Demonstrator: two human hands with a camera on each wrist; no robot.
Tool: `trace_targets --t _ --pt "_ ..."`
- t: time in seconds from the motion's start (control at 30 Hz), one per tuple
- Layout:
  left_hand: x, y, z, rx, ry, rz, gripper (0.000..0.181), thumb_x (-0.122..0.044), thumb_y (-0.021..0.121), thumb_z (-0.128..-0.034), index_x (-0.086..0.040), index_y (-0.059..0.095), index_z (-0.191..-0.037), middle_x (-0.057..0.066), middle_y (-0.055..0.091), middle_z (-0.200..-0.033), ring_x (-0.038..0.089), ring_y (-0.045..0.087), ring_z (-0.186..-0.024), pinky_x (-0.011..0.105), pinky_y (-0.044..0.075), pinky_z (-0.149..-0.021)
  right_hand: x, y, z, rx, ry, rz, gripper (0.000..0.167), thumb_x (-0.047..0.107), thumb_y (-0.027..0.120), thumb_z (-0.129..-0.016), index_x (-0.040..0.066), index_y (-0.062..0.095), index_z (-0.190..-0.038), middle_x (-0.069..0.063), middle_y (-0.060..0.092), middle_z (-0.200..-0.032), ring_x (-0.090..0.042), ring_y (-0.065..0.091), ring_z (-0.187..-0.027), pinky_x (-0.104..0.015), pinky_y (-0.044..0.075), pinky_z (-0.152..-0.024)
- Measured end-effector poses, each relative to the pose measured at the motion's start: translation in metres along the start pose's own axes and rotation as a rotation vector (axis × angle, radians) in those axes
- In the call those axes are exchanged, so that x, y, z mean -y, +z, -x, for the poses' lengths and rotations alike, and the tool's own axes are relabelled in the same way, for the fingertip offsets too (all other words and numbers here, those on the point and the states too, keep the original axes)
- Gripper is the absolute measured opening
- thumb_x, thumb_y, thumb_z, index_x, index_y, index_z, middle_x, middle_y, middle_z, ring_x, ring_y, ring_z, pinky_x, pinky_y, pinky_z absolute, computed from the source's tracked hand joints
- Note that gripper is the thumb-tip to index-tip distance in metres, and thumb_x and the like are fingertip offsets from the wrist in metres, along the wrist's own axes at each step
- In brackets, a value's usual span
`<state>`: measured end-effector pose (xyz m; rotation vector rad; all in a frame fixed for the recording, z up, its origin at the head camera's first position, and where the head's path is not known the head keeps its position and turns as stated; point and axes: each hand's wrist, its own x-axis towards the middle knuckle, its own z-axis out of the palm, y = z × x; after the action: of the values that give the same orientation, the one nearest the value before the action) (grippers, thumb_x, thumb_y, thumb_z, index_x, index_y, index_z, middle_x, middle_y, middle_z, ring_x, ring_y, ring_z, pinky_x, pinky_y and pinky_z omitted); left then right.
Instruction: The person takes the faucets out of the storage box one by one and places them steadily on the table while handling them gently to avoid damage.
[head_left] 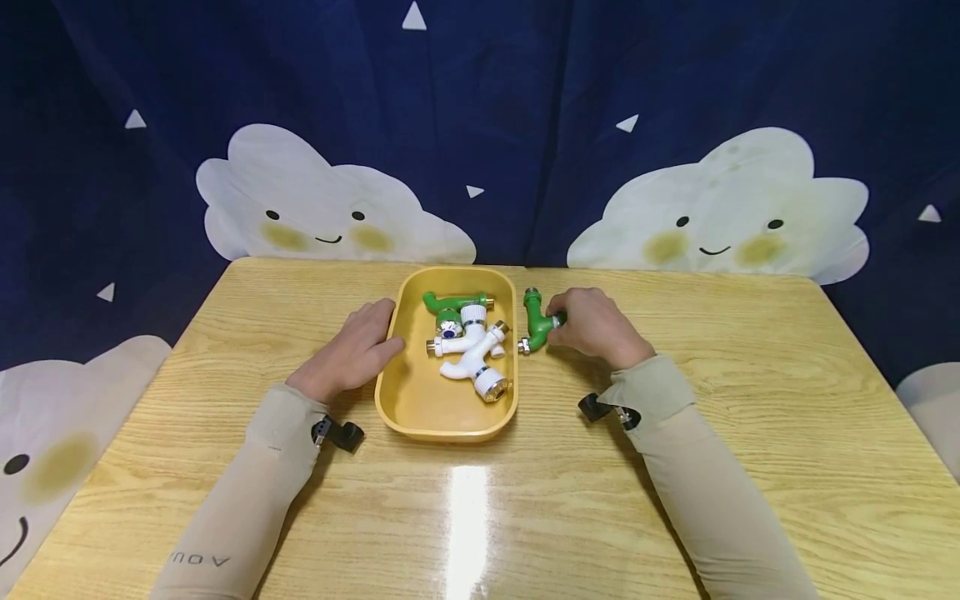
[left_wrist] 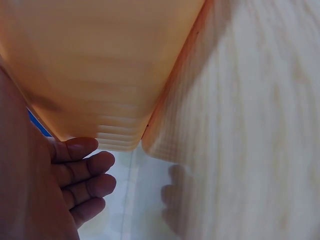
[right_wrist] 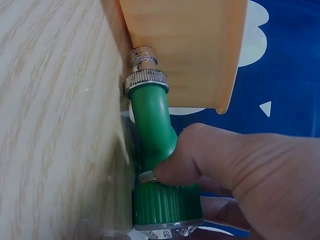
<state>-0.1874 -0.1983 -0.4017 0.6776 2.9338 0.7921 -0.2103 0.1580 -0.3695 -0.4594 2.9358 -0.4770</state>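
Observation:
A yellow plastic tray [head_left: 420, 408] stands on the table, holding a green faucet [head_left: 459, 303] and white faucets [head_left: 471, 362] with metal threaded ends. At its left side, my left hand [head_left: 352, 350] holds the rim, thumb over the edge; in the left wrist view its fingers [left_wrist: 87, 186] lie along the outer wall. Just right of the tray, my right hand [head_left: 592, 327] grips another green faucet [head_left: 537, 321] lying on the table. In the right wrist view, the thumb presses near its ribbed green knob [right_wrist: 167, 204]; its spout's metal end points toward the tray wall.
The wooden table [head_left: 750, 417] extends on both sides and in front. Behind it hangs a dark blue curtain [head_left: 517, 100] printed with clouds and triangles, close to the table's far edge. A camera is strapped to each wrist.

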Motion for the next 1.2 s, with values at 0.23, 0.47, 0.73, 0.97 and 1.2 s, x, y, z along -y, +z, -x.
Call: trace_targets --t 0.23,0.47,0.73,0.97,1.2 --pt "0.0012 -0.0002 -0.0009 0.001 -0.002 -0.005 0.028 -0.023 0.048 -0.0949 -0.004 0.052 -0.115 0.013 0.056 -0.102 0.029 0.046 -0.097 0.042 0.035 -0.090 0.0000 0.0013 -0.0013 -0.003 -0.014 0.001 0.041 0.017 0.079 -0.081 0.006 0.075 -0.120 -0.016 0.075 -0.116 -0.032 0.064 -0.099 -0.049 0.053 -0.091" --pt "0.0012 -0.0005 -0.0016 0.007 0.002 -0.008 0.026 -0.023 0.048 -0.0953 -0.005 0.052 -0.113 0.012 0.055 -0.101 0.029 0.045 -0.096 0.042 0.034 -0.089 -0.0012 0.0008 -0.0017 0.011 -0.008 -0.009 0.043 0.017 0.079 -0.082 0.005 0.074 -0.122 -0.017 0.074 -0.118 -0.032 0.064 -0.102 -0.049 0.052 -0.095" --pt "0.0017 -0.0001 -0.0007 0.009 0.001 -0.013 0.027 -0.023 0.047 -0.0962 -0.004 0.052 -0.115 0.012 0.055 -0.101 0.029 0.045 -0.096 0.042 0.034 -0.089 -0.0016 0.0001 -0.0019 0.035 -0.002 -0.030 0.043 0.016 0.076 -0.084 0.004 0.072 -0.125 -0.018 0.073 -0.120 -0.031 0.063 -0.102 -0.049 0.052 -0.095" --pt "0.0018 0.0008 -0.0012 0.000 0.002 -0.016 0.027 -0.023 0.048 -0.0957 -0.004 0.052 -0.114 0.012 0.055 -0.101 0.029 0.046 -0.096 0.042 0.034 -0.089 -0.0021 -0.0005 -0.0018 0.038 -0.014 -0.019 0.041 0.016 0.076 -0.085 0.004 0.072 -0.125 -0.017 0.073 -0.119 -0.030 0.063 -0.100 -0.048 0.052 -0.094" --pt "0.0015 0.0001 -0.0006 0.002 0.000 -0.011 0.028 -0.023 0.048 -0.0956 -0.004 0.052 -0.115 0.013 0.056 -0.102 0.029 0.046 -0.097 0.042 0.035 -0.089 -0.0013 -0.0024 -0.0011 0.038 -0.005 -0.022 0.043 0.016 0.076 -0.084 0.005 0.072 -0.125 -0.016 0.073 -0.120 -0.030 0.062 -0.101 -0.047 0.052 -0.094"
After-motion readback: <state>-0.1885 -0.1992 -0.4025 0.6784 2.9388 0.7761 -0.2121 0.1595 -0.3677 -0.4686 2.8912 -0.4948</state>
